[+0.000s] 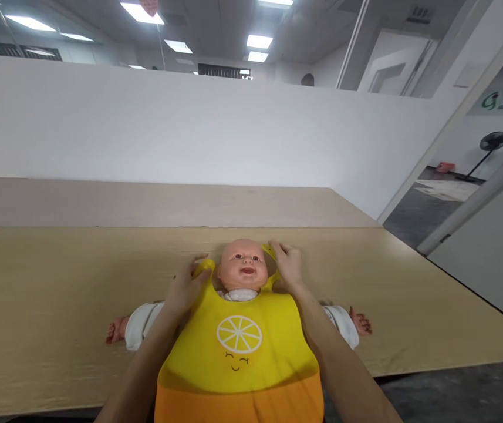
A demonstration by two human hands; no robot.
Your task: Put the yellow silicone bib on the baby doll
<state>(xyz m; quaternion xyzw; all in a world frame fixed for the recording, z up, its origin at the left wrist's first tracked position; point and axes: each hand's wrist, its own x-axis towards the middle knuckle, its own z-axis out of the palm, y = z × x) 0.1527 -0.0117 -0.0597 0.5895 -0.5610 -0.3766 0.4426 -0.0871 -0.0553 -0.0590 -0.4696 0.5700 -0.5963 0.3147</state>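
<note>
A baby doll (243,267) in white clothing lies on its back on the wooden table, arms spread to both sides. Over its chest is a yellow bib (269,329) with a lemon-slice print, a small smiling face and an orange lower part. My left hand (188,285) pinches one neck strap of the bib, left of the doll's head. On the other side of the head, my right hand (289,264) grips the other strap near its end. Both straps lie apart, curving up around the doll's neck. My forearms pass over the doll's sleeves.
The light wooden table (57,282) reaches back to a raised strip and a white partition (167,129) with glass above. At the right are a doorway, a white panel (489,247), and a black standing fan (493,141) beyond. The table's front edge runs close below.
</note>
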